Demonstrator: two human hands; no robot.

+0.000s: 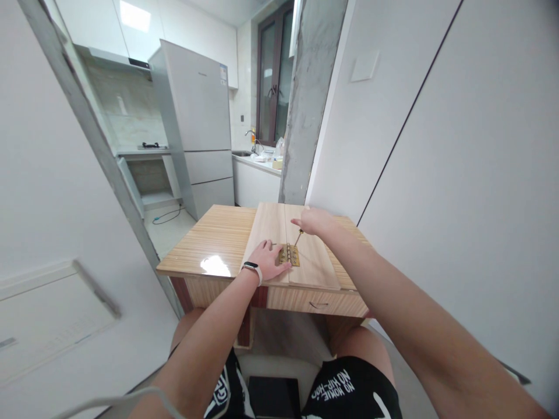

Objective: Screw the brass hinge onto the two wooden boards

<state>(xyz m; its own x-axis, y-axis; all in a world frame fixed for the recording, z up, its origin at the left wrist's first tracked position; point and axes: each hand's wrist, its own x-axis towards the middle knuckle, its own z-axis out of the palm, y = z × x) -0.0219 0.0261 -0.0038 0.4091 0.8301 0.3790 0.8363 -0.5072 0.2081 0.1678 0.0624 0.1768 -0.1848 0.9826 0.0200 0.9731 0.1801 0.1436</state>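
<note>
Two pale wooden boards (267, 224) lie side by side on the desk, and a brass hinge (289, 254) straddles the seam between them. My left hand (267, 260) rests on the left board with fingers spread, its thumb and fingertips touching the hinge's left leaf. Above the right board, my right hand (313, 221) is closed round the handle of a screwdriver (299, 237). The thin shaft slants down to the hinge's right leaf. Whether the tip sits in a screw is too small to make out.
The wooden desk (209, 233) has a drawer with a handle (318, 304) at its front. A white wall panel (437, 174) stands close on the right. Beyond the desk are a fridge (201, 105), a sink counter (257, 180) and a cable (168, 215) on the floor.
</note>
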